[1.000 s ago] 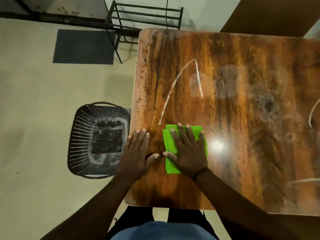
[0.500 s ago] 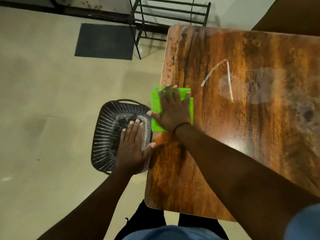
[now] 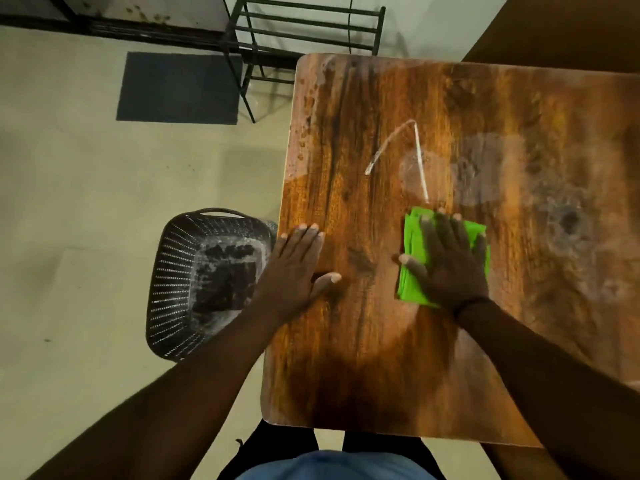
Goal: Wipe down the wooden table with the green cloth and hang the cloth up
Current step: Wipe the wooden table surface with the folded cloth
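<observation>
The wooden table (image 3: 363, 358) fills the right side of the view, with white powdery streaks and dull smudges on its far half. A folded green cloth (image 3: 412, 237) lies flat on it near the middle. My right hand (image 3: 450, 265) presses down on the cloth with straight, spread fingers, just below a white streak (image 3: 420, 161). My left hand (image 3: 298, 268) lies flat on the table's left edge, fingers straight, a hand's width left of the cloth.
A dark perforated plastic basket (image 3: 173, 278) with white dust and dark debris inside stands on the floor against the table's left edge. A black metal rack (image 3: 304, 32) stands beyond the table's far left corner. A dark mat (image 3: 180, 88) lies on the pale floor.
My right hand has slid the cloth from the table's left edge rightward to the middle. My left hand moved from over the basket onto the table edge. The curved streak is shorter.
</observation>
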